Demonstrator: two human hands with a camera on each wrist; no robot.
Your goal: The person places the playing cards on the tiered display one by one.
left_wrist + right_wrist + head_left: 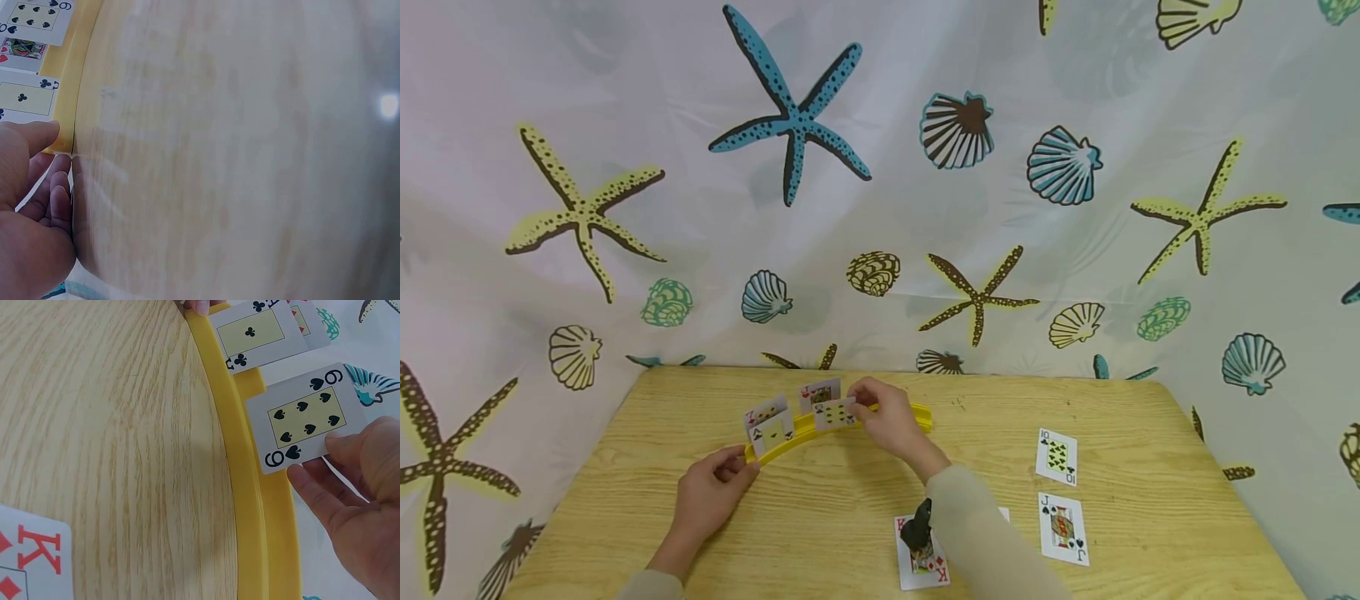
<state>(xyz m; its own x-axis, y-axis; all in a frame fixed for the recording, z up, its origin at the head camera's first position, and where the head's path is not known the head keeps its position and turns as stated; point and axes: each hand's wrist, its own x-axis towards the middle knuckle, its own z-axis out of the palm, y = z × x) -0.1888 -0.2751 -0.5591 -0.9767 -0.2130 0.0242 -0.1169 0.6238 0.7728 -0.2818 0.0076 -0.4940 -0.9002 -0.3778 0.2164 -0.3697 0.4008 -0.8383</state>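
Observation:
A curved yellow card holder [797, 439] stands on the table with playing cards upright in it. My left hand [711, 492] grips its left end, thumb on the front side and fingers curled behind. At the holder's middle, my right hand [887, 421] pinches the right edge of a six of spades [306, 419], whose lower edge is at the holder's front slot. Left of it stands an ace of clubs [772, 435], partly covering a diamond card [765, 410] in the row behind. A red face card [820, 392] also stands in the back row, partly hidden by the six.
Face up near the table's front lies a king of diamonds [925, 568], partly under my right wrist's black camera [916, 529]. A white card corner [1004, 513] shows past my sleeve. Farther right lie a ten of clubs [1057, 456] and a black jack [1063, 528]. A shell-patterned curtain [880, 208] hangs behind.

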